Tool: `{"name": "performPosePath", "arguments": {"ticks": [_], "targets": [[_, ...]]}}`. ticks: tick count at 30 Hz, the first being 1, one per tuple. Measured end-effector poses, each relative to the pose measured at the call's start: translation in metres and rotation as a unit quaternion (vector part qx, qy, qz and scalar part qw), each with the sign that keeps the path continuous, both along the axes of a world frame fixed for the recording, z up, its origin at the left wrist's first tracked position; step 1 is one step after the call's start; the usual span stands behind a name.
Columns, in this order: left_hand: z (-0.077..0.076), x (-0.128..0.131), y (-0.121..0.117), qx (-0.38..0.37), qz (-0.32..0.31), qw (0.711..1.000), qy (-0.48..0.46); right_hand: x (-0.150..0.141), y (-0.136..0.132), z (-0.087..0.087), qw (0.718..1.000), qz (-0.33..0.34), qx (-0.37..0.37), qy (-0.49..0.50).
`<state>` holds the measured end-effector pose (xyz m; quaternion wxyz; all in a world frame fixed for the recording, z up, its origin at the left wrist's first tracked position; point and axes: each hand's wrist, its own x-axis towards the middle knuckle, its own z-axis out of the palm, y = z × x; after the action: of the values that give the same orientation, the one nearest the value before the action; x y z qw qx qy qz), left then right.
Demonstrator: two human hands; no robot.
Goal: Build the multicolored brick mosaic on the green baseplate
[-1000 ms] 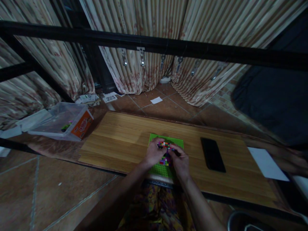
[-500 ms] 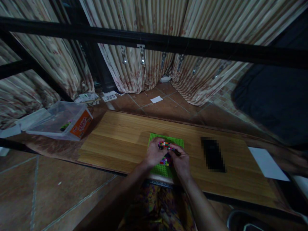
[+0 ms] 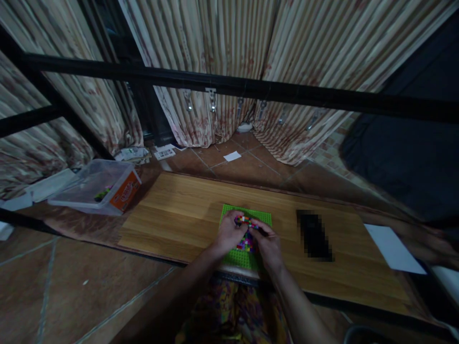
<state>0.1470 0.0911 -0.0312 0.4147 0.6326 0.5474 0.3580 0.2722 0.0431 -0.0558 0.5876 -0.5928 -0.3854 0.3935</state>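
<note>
A green studded baseplate (image 3: 239,261) lies on the wooden tabletop in front of me. Just over it, my left hand (image 3: 229,231) grips the left end of a curved piece made of small multicoloured building bricks (image 3: 245,219). The fingers of my right hand (image 3: 269,243) are closed on the right end of that same piece. Below, between both hands, a patch of colourful bricks (image 3: 245,245) shows on the baseplate. My fingers hide part of the bricks, and the individual bricks are too small to make out.
A black, pixelated object (image 3: 314,235) lies to the right on the wooden board (image 3: 179,210), with a white sheet (image 3: 394,248) beyond it. At the left stands a clear plastic box (image 3: 86,191) holding a few bricks. A dark metal bar (image 3: 229,86) crosses before striped curtains (image 3: 229,38).
The view has tilted slightly, so everything sits a little lower. Both hands keep hold of the brick piece, with hardly any shift over the baseplate.
</note>
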Motion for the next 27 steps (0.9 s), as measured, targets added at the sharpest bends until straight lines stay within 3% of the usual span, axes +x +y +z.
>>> {"name": "performPosePath", "arguments": {"ticks": [3, 12, 27], "targets": [[0.001, -0.001, 0.001, -0.008, -0.002, 1.0, 0.003, -0.001, 0.003, 0.002, 0.999, -0.017, -0.008, 0.031], [0.001, 0.001, 0.003, -0.037, 0.009, 0.999, 0.002, 0.002, 0.018, -0.001, 0.996, -0.058, -0.074, -0.004], [-0.011, -0.009, 0.007, -0.065, -0.014, 0.993, -0.096, 0.012, 0.016, 0.0, 0.996, -0.011, -0.087, 0.029]]}}
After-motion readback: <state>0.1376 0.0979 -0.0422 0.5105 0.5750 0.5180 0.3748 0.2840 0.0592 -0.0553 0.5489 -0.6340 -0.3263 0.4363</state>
